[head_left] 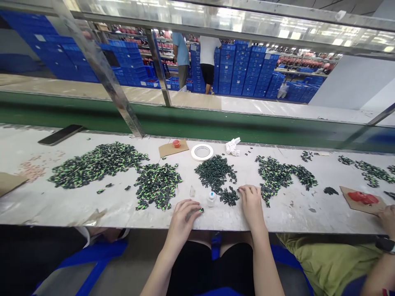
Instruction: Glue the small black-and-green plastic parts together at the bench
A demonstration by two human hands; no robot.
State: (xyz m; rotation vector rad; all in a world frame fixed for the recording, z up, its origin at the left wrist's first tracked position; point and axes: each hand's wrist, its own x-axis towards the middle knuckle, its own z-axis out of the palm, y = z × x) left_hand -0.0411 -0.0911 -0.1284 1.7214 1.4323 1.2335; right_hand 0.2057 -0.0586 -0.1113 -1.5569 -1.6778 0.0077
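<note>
Near the table's front edge, my left hand (pixel 182 217) pinches a small black piece with a green mark (pixel 201 210) between thumb and fingertips. My right hand (pixel 252 202) rests on the table with its fingers drawn together, the tips beside a small cluster of dark pieces (pixel 229 196); a tiny dark thing shows at the tips, too small to name. A small white bottle with a blue tip (pixel 211 199) stands upright between my hands. Behind it spreads a pile of plain dark pieces (pixel 212 170). Black-and-green pieces (pixel 159 185) are heaped to the left, and another heap (pixel 273 174) lies right.
A roll of white tape (pixel 202 152), cardboard with a red pot (pixel 176 144) and crumpled white tissue (pixel 232 146) lie along the back. A phone (pixel 61 135) is far left. At far right, a neighbour's hand (pixel 388 220) is near cardboard with red material (pixel 362 197). Metal posts (pixel 160 74) rise behind.
</note>
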